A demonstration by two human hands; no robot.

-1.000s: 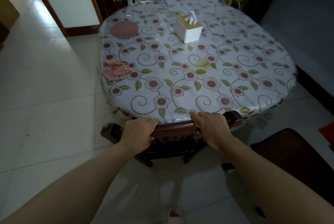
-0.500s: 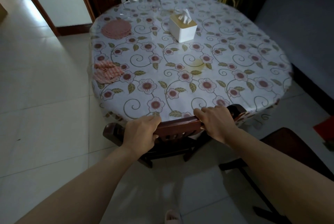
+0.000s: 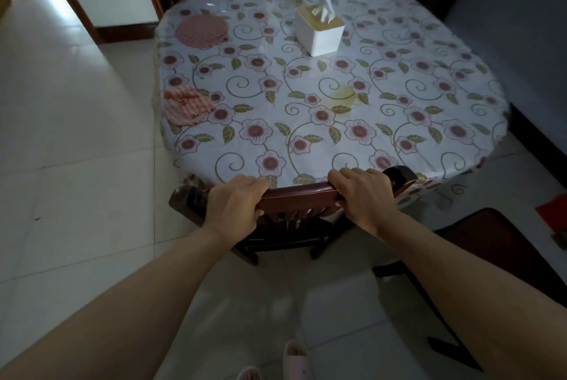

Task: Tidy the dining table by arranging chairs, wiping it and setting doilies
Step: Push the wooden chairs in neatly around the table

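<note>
Pushed closer under the table point(image 3: 429, 42), the chair point(image 3: 294, 195) had its top rail gripped by your left hand point(image 3: 233, 204) and right hand point(image 3: 365, 198), fingers curled over it.

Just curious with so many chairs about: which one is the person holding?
The near chair, pushed against the table; left hand and right hand grip its top rail. The far chairs stand untouched.

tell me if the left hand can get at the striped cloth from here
Probably yes: the left hand grips the chair back, and the striped cloth lies uncovered near the table's left edge with nothing between. It must let go first.
</note>
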